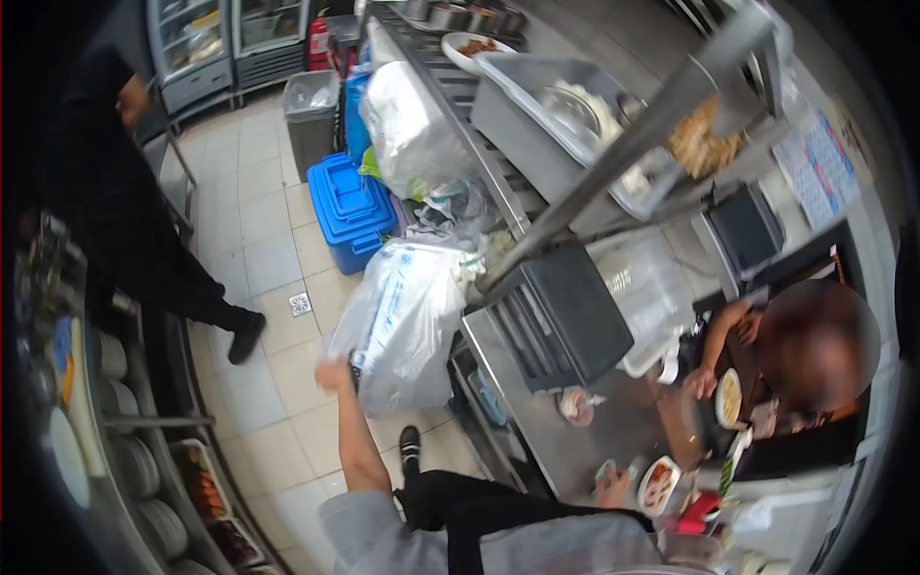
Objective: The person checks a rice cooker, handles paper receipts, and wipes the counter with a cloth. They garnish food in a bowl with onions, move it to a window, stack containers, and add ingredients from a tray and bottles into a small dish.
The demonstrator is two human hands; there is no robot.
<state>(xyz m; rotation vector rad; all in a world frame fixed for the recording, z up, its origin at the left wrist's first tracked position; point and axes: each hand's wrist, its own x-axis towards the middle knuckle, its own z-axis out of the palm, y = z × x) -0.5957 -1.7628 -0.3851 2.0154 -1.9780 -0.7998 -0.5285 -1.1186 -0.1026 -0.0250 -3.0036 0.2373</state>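
Observation:
My left hand point(333, 373) is stretched out beside a large translucent white plastic bag point(402, 321) hanging at the end of the steel counter. A dark watch is at its wrist; motion smears the fingers. Over the steel counter point(551, 436), my right hand point(614, 490) has its fingers closed around a small pale green thing point(606, 471), whose kind I cannot tell. Close beside that hand sits a white bowl of red and orange food point(658, 484). A small clear bag with pinkish contents point(576, 406) lies farther up the counter.
Across the counter, a person's hand point(701, 383) is near a white oval dish point(729, 399). Another person in black point(125, 192) stands at left. A blue lidded bin point(352, 206) is on the tiled floor. Overhead, a steel shelf carries a grey tub point(537, 120). Stacked plates point(144, 470) fill the left shelves.

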